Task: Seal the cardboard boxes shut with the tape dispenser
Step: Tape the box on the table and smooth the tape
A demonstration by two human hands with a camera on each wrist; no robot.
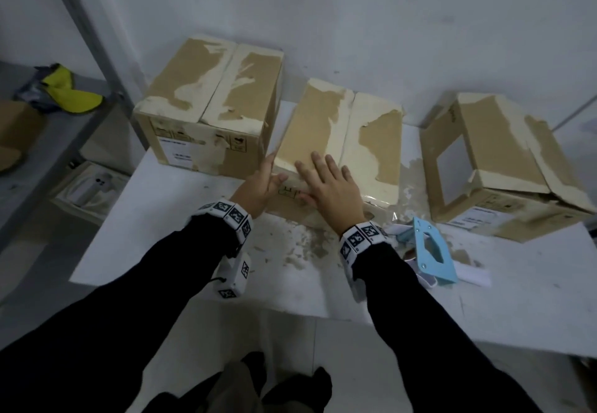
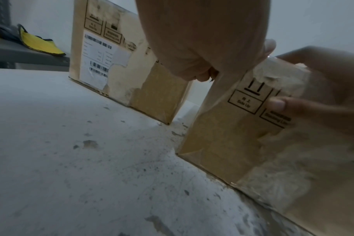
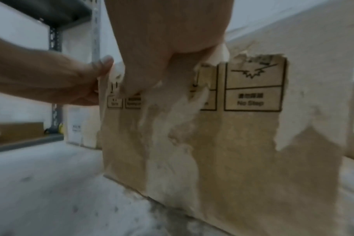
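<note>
Here, middle box under flat right hand, left hand against its side, fingers straight, tape dispenser nearby.

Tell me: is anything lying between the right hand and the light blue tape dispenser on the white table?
Nothing visible does. The right hand lies flat on the middle cardboard box; the light blue tape dispenser lies on the white table beside the right wrist, with only bare, scuffed tabletop between them. The left hand steadies the box's left corner.
</note>
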